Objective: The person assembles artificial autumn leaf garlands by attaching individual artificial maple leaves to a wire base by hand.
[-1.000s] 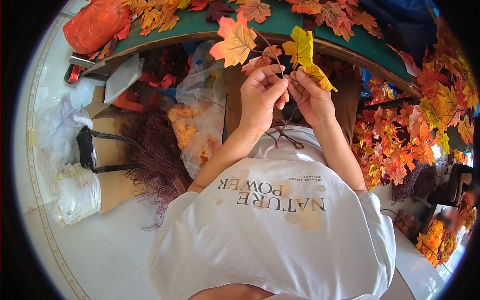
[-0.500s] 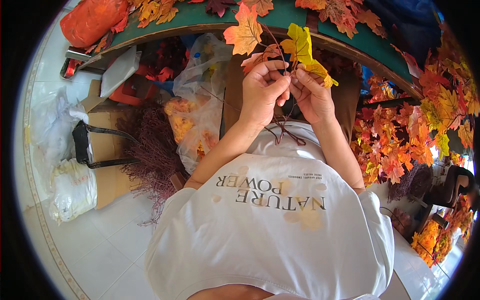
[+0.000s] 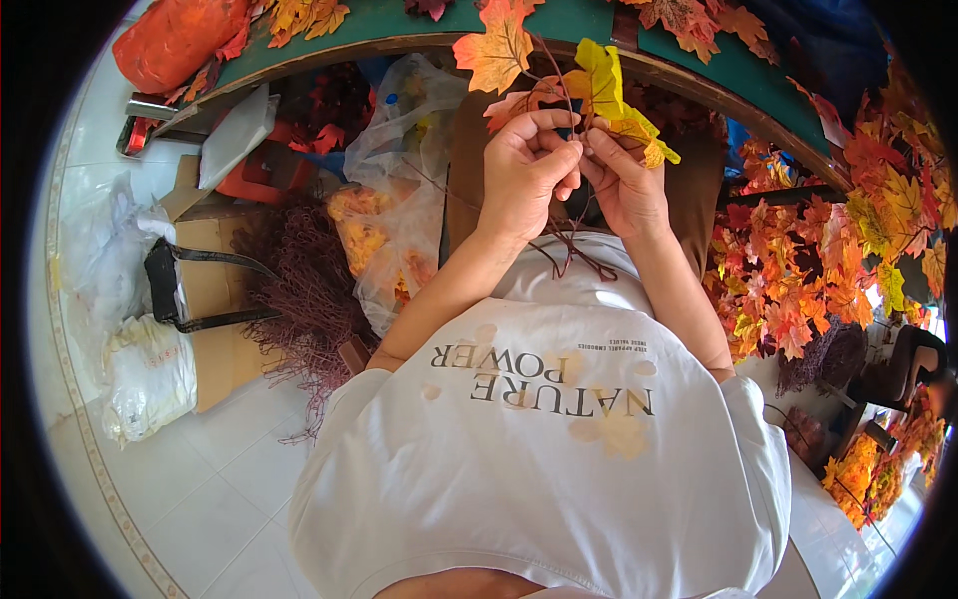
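Left hand (image 3: 529,178) pinches brown artificial maple stem (image 3: 566,88) at frame's 1 o'clock, right hand (image 3: 631,185) closed against yellow maple leaves (image 3: 601,80), exact hold hidden, orange maple leaf (image 3: 494,48) at hands' 11 o'clock, green counter (image 3: 384,24) beyond.

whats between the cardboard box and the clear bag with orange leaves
The head view shows a purplish twig bundle between the cardboard box and the clear bag.
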{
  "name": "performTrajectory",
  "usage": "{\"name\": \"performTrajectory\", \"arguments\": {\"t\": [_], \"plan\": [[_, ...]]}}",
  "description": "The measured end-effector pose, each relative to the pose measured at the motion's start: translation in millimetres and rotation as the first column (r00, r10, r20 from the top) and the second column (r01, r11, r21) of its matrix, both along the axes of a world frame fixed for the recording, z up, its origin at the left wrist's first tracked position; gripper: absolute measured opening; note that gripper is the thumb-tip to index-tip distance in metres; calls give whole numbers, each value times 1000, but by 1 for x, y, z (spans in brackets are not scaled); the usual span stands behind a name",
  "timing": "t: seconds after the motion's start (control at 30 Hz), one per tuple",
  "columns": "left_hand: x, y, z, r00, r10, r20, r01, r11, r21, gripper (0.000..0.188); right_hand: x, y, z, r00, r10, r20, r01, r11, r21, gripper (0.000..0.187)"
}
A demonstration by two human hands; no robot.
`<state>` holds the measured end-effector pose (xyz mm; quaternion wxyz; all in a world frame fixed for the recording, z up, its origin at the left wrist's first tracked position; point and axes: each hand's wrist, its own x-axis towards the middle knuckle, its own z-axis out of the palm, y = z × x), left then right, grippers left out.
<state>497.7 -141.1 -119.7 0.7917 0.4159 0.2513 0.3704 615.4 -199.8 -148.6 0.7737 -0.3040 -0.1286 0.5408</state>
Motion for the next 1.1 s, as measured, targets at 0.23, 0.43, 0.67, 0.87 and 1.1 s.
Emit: {"name": "performTrajectory", "arguments": {"t": [0.23,0.43,0.67,0.87,1.1], "plan": [[3,1,-1,999,-35,24,34,998,51,23,-1,-1,2,992,-82,97,85,996,-33,19],[3,1,-2,997,-68,42,66,996,54,22,-2,-4,-4,986,-95,139,95,995,6,21],[1,11,-20,988,-69,138,65,997,33,17,8,4,2,716,-110,690,169,985,-18,25],[8,17,-33,992,124,31,-128,967,220,21,8,32,16,354,-230,907,213,964,161,23],[-6,33,-67,881,471,-51,-415,820,393,13,-9,76,34,-268,-295,917,75,943,325,29]]}}
